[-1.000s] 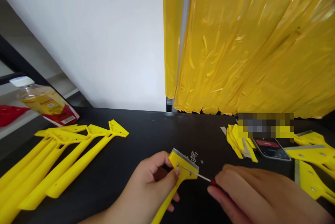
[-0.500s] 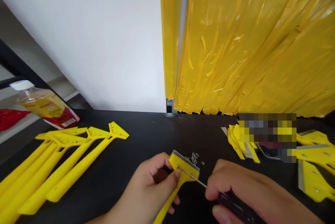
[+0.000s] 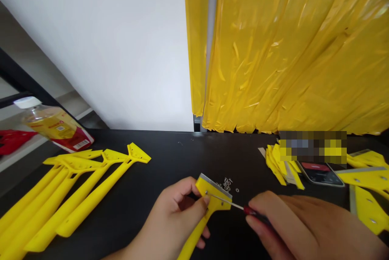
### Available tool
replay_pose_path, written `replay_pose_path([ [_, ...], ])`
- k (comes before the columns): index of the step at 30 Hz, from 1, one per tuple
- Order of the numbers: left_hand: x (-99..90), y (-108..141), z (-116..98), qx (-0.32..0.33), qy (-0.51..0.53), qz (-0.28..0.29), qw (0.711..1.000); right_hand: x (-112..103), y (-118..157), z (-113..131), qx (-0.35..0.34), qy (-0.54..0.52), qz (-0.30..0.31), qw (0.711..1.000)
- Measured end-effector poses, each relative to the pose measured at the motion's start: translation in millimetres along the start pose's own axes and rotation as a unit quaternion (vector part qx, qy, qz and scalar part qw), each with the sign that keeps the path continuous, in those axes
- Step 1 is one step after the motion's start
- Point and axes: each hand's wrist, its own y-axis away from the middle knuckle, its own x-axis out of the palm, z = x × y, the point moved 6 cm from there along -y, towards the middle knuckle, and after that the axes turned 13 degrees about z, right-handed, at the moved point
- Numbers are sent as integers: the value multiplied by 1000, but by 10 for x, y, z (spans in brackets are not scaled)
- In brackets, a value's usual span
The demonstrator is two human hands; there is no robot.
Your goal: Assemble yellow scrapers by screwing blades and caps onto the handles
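Note:
My left hand [image 3: 179,211] grips a yellow scraper [image 3: 217,197] just below its head, thumb on the front face. A metal blade strip lies along the scraper's top edge, and two small screws show in the head. My right hand [image 3: 291,219] is closed round a dark and red screwdriver [image 3: 258,216]. Its thin shaft reaches left across the scraper head, the tip at or close to the left screw. Small metal rings or nuts [image 3: 227,185] lie on the black table just behind the scraper.
Yellow handles [image 3: 100,195] lie at the left, near a tilted bottle [image 3: 57,126]. At the right are yellow pieces [image 3: 275,162], a phone [image 3: 323,174] and bladed scrapers [image 3: 364,177]. Yellow plastic sheeting [image 3: 288,49] and a white panel [image 3: 121,49] stand behind the black table [image 3: 170,158].
My right hand has shifted slightly right and turned on the screwdriver, showing its red part. More of the phone shows. My left hand and the scraper have hardly moved.

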Motion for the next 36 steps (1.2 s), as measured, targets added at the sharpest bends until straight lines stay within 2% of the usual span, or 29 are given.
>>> replay_pose_path([
  [2,5,7,-15,0,-3,1,1000,-4,-5,-20,18,11,7,1000],
  [9,2,11,-27,7,7,-4,1000,23,-9,-22,0,5,45,999],
  [12,-7,-4,-22,6,13,0,1000,51,10,-5,-28,24,65,997],
  [17,-12,0,-20,11,9,0,1000,81,18,-29,-25,31,92,995],
  [20,-6,3,-12,10,2,4,1000,78,22,4,-43,30,80,995],
  [24,-11,-3,-8,11,5,2,1000,60,21,-5,-18,-1,63,998],
  [29,-4,6,-17,10,-1,6,1000,77,20,49,-65,-9,69,995],
  [34,4,14,-35,9,-12,6,1000,69,0,-34,0,22,62,998],
  [36,0,6,-40,10,-12,6,1000,65,-8,-39,3,9,71,997],
])
